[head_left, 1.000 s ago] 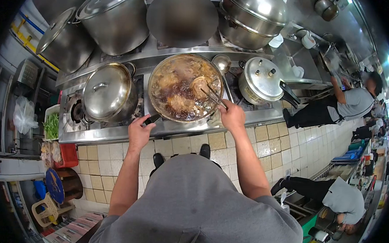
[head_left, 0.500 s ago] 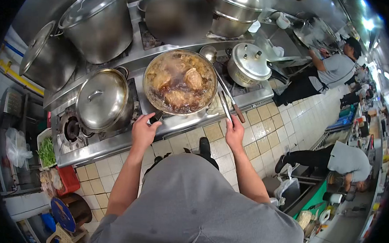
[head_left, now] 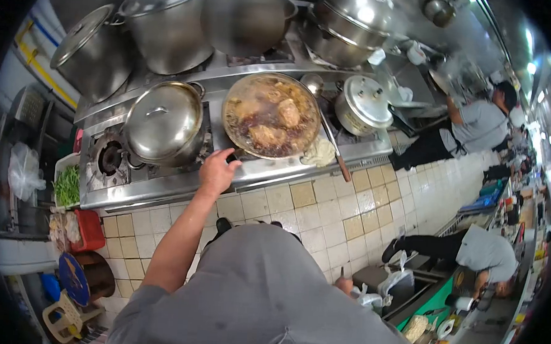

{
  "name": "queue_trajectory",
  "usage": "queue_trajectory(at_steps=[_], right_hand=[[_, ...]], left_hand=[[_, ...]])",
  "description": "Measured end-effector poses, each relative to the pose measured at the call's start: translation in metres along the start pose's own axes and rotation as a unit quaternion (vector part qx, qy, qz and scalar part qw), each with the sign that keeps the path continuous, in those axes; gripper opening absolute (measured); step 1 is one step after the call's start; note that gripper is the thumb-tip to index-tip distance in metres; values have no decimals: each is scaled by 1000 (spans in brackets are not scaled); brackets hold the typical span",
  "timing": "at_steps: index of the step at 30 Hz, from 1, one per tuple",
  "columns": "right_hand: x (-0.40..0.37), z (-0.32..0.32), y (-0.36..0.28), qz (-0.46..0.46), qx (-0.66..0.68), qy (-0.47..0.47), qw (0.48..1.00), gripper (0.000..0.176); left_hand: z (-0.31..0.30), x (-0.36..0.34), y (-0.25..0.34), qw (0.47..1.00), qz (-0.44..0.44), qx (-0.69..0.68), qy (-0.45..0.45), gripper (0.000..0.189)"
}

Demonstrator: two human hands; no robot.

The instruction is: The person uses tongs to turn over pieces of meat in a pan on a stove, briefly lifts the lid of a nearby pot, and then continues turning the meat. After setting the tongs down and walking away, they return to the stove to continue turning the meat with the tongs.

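Observation:
On the stove, a wide pan (head_left: pixel 234 112) holds bubbling brown liquid with several browned pieces of meat (head_left: pixel 288 113) in it. My left hand (head_left: pixel 215 172) is at the pan's near left edge, thumb and forefinger around its short dark handle (head_left: pixel 238 153). Most of the grip is hidden from above. Low beside my right hip, only a small part of my right hand (head_left: pixel 344 283) shows past my shirt; its fingers are hidden. The tongs are out of sight. A ladle (head_left: pixel 330 135) with a wooden handle end rests right of the pan, by a crumpled cloth (head_left: pixel 319 152).
A lidded pot (head_left: pixel 164 124) stands left of the pan, a pressure cooker (head_left: pixel 364 105) right. Large stockpots (head_left: pixel 164 32) line the back. A red crate (head_left: pixel 88 231) and stool are at lower left. Two co-workers (head_left: pixel 480 126) (head_left: pixel 486 254) are at right.
My right hand has moved from the stove edge down beside my hip, and the tongs it held have gone from view. My left hand stays by the pan handle. The view has shifted.

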State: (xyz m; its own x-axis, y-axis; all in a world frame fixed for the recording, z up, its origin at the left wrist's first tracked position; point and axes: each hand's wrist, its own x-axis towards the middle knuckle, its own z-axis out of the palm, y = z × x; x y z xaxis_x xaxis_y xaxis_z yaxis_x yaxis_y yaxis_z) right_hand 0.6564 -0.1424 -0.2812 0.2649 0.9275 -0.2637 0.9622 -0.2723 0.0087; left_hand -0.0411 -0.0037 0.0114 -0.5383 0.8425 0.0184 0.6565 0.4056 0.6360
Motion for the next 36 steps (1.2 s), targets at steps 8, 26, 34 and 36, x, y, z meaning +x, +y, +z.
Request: queue_trajectory(at_steps=[8, 26, 34, 36], right_hand=[[174, -33, -114, -87, 154, -49, 983, 42], [154, 6, 21, 42, 133, -232, 963, 52], [208, 77, 34, 60, 238, -206, 947, 52], [221, 73, 21, -56, 191, -143, 970, 53]], left_hand=[[22, -13, 16, 995, -30, 73, 56, 54], [26, -16, 75, 964, -145, 218, 41, 52], [36, -17, 65, 961, -141, 227, 62, 53], [39, -21, 66, 962, -145, 221, 71, 53]])
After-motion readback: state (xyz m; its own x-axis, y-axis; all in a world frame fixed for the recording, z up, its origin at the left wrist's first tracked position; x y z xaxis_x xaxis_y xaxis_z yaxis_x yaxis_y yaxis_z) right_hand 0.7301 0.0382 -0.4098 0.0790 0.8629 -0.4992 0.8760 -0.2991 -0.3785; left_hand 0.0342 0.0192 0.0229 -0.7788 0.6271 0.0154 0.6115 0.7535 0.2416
